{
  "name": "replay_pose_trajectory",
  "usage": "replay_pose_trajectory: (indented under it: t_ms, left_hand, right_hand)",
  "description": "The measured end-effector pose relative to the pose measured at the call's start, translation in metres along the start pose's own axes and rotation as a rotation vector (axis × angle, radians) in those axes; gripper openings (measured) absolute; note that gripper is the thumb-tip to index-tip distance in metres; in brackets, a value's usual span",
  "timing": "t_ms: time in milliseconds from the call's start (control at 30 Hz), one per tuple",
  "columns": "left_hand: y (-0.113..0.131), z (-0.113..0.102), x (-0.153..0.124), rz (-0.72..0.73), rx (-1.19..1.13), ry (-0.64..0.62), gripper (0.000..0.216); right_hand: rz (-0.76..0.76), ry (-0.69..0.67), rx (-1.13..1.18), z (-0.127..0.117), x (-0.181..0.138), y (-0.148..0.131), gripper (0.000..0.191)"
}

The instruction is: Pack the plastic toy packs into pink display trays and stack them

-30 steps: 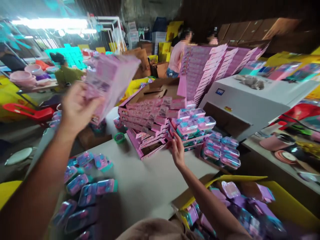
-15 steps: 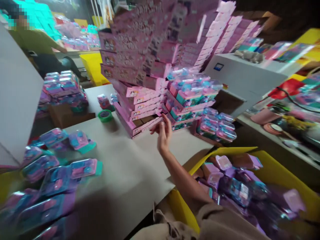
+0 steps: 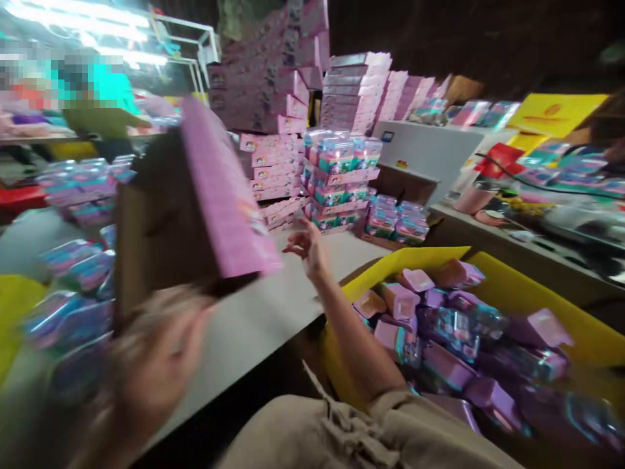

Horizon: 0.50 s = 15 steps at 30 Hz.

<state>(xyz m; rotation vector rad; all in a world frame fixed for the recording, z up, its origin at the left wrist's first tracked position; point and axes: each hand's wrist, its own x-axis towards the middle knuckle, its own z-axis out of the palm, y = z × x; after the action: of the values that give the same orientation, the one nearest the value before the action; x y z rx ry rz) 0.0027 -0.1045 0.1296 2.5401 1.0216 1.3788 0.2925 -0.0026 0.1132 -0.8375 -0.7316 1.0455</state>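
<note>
My left hand (image 3: 163,355), smeared by motion, grips the lower edge of a pink cardboard tray (image 3: 227,195). The tray is tilted up on its side above the left part of the table, with its brown inside partly showing. My right hand (image 3: 308,251) is held over the table with its fingers apart and nothing in them. Just beyond it stand stacked pink cardboard trays (image 3: 276,166) and a pile of trays filled with clear-lidded purple and teal packs (image 3: 339,156).
A yellow bin (image 3: 532,303) of loose packs (image 3: 452,332) stands at the right. More packs (image 3: 63,312) lie on the table (image 3: 254,326) at left, partly behind the raised tray. A white box (image 3: 424,153) sits behind. A person (image 3: 100,117) is at the far left.
My left hand has come into view at the left with the raised pink tray. My right hand stays near the stack, fingers apart. The view has shifted, and the green tape is now out of sight.
</note>
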Motion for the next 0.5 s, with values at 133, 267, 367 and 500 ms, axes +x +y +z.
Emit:
replay_pose_trajectory:
  t_ms: [133,267,367,500]
  left_hand:
    - [0.033,0.055,-0.036,0.227,0.158,-0.072,0.034]
    - [0.030,0.116,-0.059,0.219,0.232,-0.466,0.025]
    - [0.006,0.129,-0.073,0.094,0.094,-0.470,0.021]
    - [-0.052,0.134,-0.077,-0.371,0.069,-0.085,0.042]
  right_hand:
    - [0.325,-0.207,-0.149,-0.040,-0.024,-0.018,0.079]
    - [0.312,-0.271,-0.641,-0.061,-0.037,0.014,0.075]
    - [0.265,-0.259,-0.934,-0.068,-0.043,0.049,0.061]
    - [0.400,-0.331,-1.155,-0.076,-0.029,0.067,0.040]
